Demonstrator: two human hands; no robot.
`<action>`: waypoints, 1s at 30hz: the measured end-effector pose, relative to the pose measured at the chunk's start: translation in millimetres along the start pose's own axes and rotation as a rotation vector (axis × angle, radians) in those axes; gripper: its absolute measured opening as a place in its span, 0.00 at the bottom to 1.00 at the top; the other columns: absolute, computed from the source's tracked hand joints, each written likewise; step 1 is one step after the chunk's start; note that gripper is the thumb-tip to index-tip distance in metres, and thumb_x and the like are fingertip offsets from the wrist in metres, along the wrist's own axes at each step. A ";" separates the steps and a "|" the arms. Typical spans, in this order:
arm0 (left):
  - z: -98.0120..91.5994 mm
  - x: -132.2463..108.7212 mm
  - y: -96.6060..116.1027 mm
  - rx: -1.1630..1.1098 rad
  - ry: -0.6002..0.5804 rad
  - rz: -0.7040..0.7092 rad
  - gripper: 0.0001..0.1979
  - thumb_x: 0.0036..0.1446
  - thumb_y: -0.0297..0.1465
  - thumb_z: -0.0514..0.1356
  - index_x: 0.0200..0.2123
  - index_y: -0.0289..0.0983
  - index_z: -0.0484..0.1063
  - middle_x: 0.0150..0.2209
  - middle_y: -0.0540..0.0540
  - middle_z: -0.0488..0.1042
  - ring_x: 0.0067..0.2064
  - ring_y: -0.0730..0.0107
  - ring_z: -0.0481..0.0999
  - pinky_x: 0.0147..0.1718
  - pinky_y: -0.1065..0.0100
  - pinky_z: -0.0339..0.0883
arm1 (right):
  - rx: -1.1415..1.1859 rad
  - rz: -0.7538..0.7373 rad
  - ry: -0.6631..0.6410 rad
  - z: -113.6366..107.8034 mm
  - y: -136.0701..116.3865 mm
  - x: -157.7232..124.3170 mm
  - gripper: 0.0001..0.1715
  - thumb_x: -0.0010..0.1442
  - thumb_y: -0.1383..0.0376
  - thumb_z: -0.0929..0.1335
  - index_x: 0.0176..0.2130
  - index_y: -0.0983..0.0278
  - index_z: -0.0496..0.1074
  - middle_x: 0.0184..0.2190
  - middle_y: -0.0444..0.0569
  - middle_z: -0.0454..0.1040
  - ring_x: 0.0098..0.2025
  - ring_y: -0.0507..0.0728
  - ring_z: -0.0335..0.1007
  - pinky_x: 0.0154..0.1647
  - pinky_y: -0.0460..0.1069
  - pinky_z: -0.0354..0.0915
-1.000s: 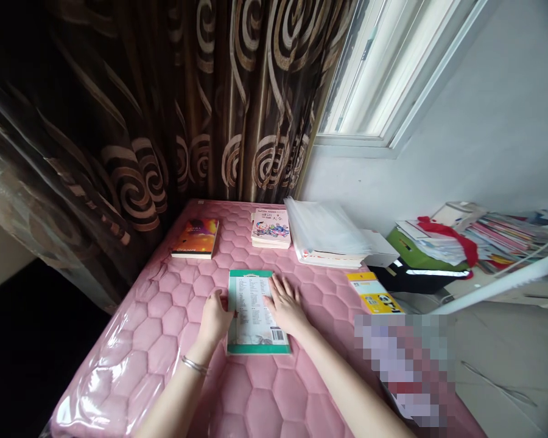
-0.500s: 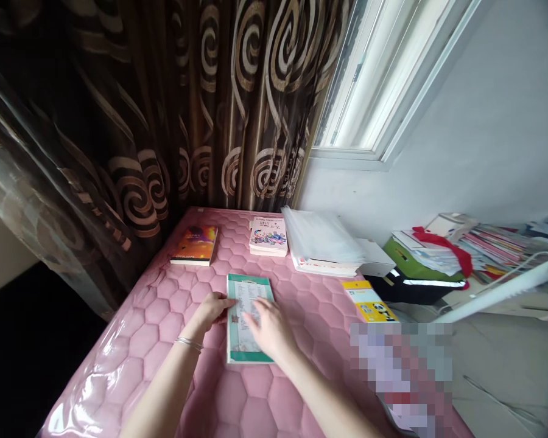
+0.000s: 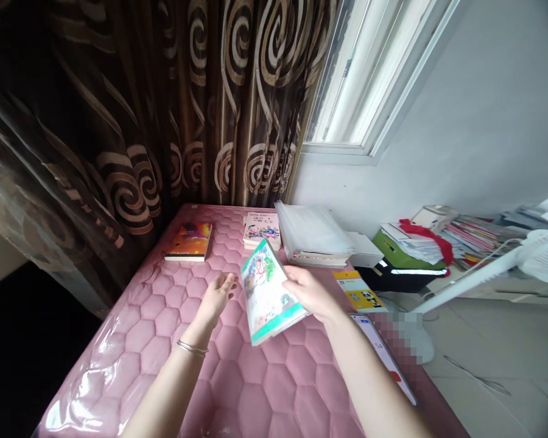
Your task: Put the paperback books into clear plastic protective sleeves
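A book with green bands and a colourful picture on its cover [image 3: 270, 298] is tilted above the pink quilted mattress [image 3: 237, 389]. My right hand [image 3: 311, 293] grips it by the right edge, with the thumb over the cover; the fingers behind it are hidden. Just left of the book, my left hand [image 3: 219, 293] is free of it, its fingers loosely bent and apart, holding nothing. A bracelet circles the left wrist. Beyond the book lies a small thick white-and-pink book [image 3: 262, 230], and an orange-purple book [image 3: 189, 241] lies farther left.
Papers in clear plastic [image 3: 315, 234] are stacked by the wall, next to a white box [image 3: 364, 249]. A yellow booklet with a panda [image 3: 358, 292] and a phone [image 3: 383, 356] lie along the right edge. A white fan [image 3: 479, 274] stands beyond. A patterned curtain [image 3: 237, 109] hangs behind.
My right hand has lifted the green book off the mattress and tilted it, and a picture cover now shows instead of the printed-text side. My left hand has come off the book.
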State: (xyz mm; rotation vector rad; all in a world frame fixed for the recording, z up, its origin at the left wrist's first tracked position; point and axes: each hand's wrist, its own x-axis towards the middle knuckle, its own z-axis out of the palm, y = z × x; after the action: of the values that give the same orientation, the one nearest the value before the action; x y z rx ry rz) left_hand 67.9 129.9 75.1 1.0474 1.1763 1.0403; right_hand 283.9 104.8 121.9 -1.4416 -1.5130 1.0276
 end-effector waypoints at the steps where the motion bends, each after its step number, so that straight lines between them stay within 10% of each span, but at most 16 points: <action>1: -3.6 2.8 -5.8 -0.005 0.035 -0.037 0.25 0.55 0.51 0.59 0.42 0.35 0.70 0.50 0.35 0.74 0.45 0.63 0.77 0.40 0.65 0.70 | 0.157 0.015 -0.029 -3.9 9.0 2.1 0.24 0.50 0.62 0.65 0.46 0.67 0.75 0.39 0.52 0.81 0.39 0.61 0.77 0.39 0.51 0.71; 6: -11.7 23.2 -37.2 0.063 0.065 -0.133 0.19 0.59 0.42 0.58 0.46 0.33 0.68 0.39 0.39 0.78 0.37 0.64 0.80 0.35 0.66 0.72 | 0.461 0.090 -0.096 21.1 69.2 10.6 0.31 0.50 0.56 0.68 0.52 0.64 0.72 0.45 0.53 0.79 0.44 0.62 0.76 0.45 0.54 0.71; 12: -11.7 41.5 -60.2 0.276 0.238 -0.083 0.26 0.48 0.24 0.66 0.51 0.33 0.64 0.38 0.41 0.78 0.41 0.60 0.78 0.41 0.64 0.69 | 0.034 0.153 0.065 43.1 114.9 23.9 0.20 0.50 0.60 0.67 0.40 0.66 0.79 0.38 0.52 0.81 0.41 0.62 0.77 0.47 0.57 0.69; 20: -5.5 45.0 -66.0 0.316 0.216 -0.034 0.26 0.55 0.27 0.62 0.56 0.33 0.59 0.41 0.40 0.77 0.40 0.65 0.78 0.39 0.68 0.70 | 0.139 0.123 0.117 30.8 116.9 23.9 0.23 0.52 0.61 0.66 0.46 0.67 0.77 0.41 0.52 0.81 0.43 0.61 0.77 0.47 0.54 0.70; 30: -12.6 53.1 -58.6 0.459 0.314 -0.078 0.23 0.52 0.27 0.64 0.51 0.31 0.63 0.45 0.32 0.75 0.45 0.57 0.78 0.44 0.63 0.68 | -0.326 0.235 0.149 22.0 95.6 20.5 0.16 0.57 0.62 0.67 0.43 0.61 0.80 0.40 0.49 0.82 0.43 0.61 0.78 0.47 0.51 0.69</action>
State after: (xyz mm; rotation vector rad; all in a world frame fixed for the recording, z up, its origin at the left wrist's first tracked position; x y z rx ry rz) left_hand 64.4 171.2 6.6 1.2035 1.7559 0.9140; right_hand 296.8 126.9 25.0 -1.9175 -1.4749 0.8090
